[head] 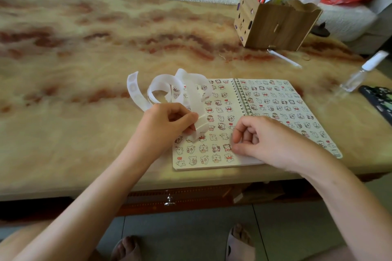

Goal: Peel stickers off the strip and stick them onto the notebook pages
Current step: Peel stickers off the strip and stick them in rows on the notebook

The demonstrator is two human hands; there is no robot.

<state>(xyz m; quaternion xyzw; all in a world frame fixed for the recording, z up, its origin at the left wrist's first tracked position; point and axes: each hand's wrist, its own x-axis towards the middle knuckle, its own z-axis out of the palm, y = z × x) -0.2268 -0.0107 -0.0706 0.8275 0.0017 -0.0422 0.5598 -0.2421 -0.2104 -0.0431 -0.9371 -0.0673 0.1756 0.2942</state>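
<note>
1. Curling in loose loops at centre frame, the strip [163, 85] is thin white backing paper. I judge it very light, floppy and easily creased or torn. Its far coils lie on the surface [84, 48] and its near end droops over the notebook's left page.
2. Best hold, I'd say: pinch the backing close to the next sticker and bend it back so an edge lifts.
3. Left hand [167, 125]: thumb and fingers curled, pinching a folded part of the strip above the page.
4. Right hand [261, 140]: fingers loosely curled, thumb near forefinger, resting low on the notebook [238, 93]. I cannot tell whether it has a sticker.
5. Notebook lies open and flat, with both pages nearly filled with small stickers [214, 110].
6. Upper right: wooden box [275, 25] of pens. Right edge: small spray bottle [360, 72].
</note>
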